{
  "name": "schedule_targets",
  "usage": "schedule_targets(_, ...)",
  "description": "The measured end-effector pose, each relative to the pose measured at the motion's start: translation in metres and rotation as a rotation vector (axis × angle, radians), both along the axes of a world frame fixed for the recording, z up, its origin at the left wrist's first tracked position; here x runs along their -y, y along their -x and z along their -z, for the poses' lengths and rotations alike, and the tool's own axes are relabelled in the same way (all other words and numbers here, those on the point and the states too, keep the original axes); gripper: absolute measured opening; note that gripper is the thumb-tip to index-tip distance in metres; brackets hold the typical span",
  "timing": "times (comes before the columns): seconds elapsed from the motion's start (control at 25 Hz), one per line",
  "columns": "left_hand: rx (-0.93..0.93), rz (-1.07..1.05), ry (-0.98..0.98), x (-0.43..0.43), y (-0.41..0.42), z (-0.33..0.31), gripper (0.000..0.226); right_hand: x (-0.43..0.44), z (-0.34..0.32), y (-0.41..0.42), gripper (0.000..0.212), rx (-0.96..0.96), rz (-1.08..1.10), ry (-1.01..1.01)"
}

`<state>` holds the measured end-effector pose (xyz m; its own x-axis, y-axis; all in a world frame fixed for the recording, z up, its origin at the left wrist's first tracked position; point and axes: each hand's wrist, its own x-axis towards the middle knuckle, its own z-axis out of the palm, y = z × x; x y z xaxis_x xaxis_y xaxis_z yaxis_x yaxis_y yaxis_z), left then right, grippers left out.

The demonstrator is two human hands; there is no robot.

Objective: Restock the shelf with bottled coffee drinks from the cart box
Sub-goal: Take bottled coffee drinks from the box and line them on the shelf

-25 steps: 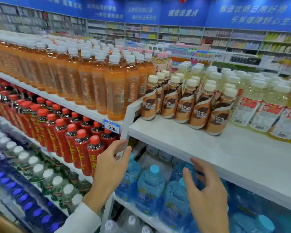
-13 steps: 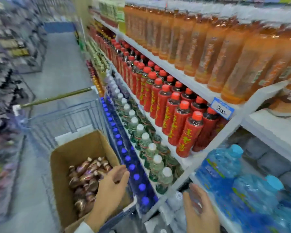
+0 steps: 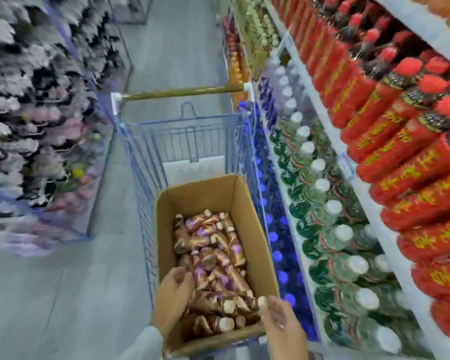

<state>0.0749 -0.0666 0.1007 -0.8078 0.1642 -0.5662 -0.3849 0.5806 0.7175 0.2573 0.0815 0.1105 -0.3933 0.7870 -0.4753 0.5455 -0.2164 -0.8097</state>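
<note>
Your left hand (image 3: 173, 294) and right hand (image 3: 281, 331), both empty and loosely open, reach into the cardboard box (image 3: 166, 229) at lower centre; coffee bottles (image 3: 216, 268) lie jumbled, so a hasty grab may slip.

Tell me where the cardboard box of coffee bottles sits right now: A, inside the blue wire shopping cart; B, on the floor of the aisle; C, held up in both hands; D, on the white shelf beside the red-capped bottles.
A: the cardboard box stands inside the blue wire shopping cart, with the coffee bottles lying loose in it and both hands reaching in.
</note>
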Motion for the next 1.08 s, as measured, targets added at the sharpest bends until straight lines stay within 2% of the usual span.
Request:
schedule_targets(0.04, 0.01, -0.016, 0.027, -0.006, 0.016, 0.011, 0.011, 0.001, 0.006, 0.012, 0.055, 0.039, -0.055, 0.002)
schedule_targets(0.08, 0.008, -0.031, 0.061, -0.014, 0.029, 0.022, 0.005, 0.001, 0.008, 0.022, 0.058, 0.085, -0.106, 0.02)
schedule_targets(0.2, 0.023, -0.064, 0.126, -0.046, 0.071, 0.048, 0.021, -0.002, 0.0, 0.048, 0.028, 0.142, -0.133, 0.124)
schedule_targets(0.32, -0.006, -0.033, 0.223, -0.078, 0.116, 0.09, 0.037, -0.011, 0.008, 0.062, 0.022, 0.2, -0.125, 0.147)
schedule_targets(0.52, -0.02, 0.288, 0.653, -0.098, 0.169, 0.191, 0.059, -0.021, 0.033, 0.063, 0.025, 0.286, -0.122, 0.157)
schedule_targets(0.64, 0.02, 0.241, 0.8, -0.115, 0.177, 0.213, 0.081, -0.02, 0.044, 0.054, 0.031, 0.34, -0.137, 0.141)
schedule_targets(0.72, 0.036, 0.208, 0.809, -0.116, 0.177, 0.223, 0.084, -0.018, 0.049, 0.05, 0.036, 0.361, -0.163, 0.143)
schedule_targets(0.84, 0.084, 0.203, 0.753, -0.108, 0.174, 0.229, 0.086, -0.018, 0.051, 0.053, 0.029, 0.385, -0.215, 0.175)
schedule_targets(1.0, 0.208, -0.087, 0.454, -0.1, 0.161, 0.187, 0.081, -0.029, 0.047, 0.064, 0.025, 0.42, -0.336, 0.201)
schedule_targets(1.08, 0.271, -0.092, 0.305, -0.085, 0.145, 0.147, 0.085, -0.037, 0.045, 0.074, 0.023, 0.462, -0.45, 0.225)
